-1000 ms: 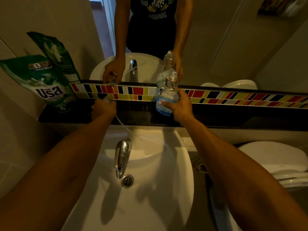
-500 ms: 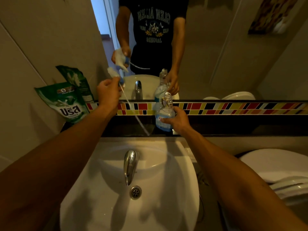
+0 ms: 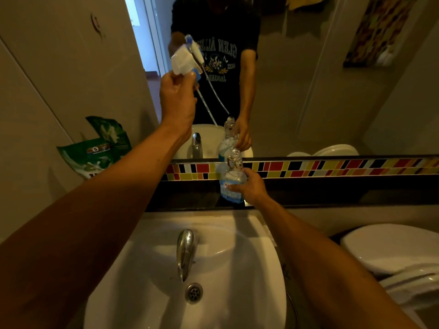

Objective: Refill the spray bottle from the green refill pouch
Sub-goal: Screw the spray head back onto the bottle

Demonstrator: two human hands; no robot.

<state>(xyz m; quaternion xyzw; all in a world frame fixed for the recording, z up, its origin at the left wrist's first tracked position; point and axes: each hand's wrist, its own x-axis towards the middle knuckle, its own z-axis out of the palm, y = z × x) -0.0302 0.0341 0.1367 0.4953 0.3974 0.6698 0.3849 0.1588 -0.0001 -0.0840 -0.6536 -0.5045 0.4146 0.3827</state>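
The clear spray bottle [image 3: 231, 180] with a blue label stands uncapped on the dark ledge behind the sink, a little liquid in its base. My right hand [image 3: 250, 187] grips its body from the right. My left hand [image 3: 177, 100] is raised high in front of the mirror and holds the white and blue spray head [image 3: 183, 61], whose thin dip tube [image 3: 206, 108] hangs down to the right, above the bottle's open neck. The green refill pouch [image 3: 93, 154] leans against the left wall on the ledge, partly hidden behind my left forearm.
A white sink [image 3: 228, 269] with a chrome tap [image 3: 185, 250] lies below the ledge. A coloured tile strip [image 3: 332, 168] runs under the mirror. A white toilet lid [image 3: 392, 248] sits at the right. The mirror doubles the hands and bottle.
My left hand has risen from the ledge to high before the mirror, carrying the spray head and its tube. My right hand stays on the bottle. The camera has tilted upward.
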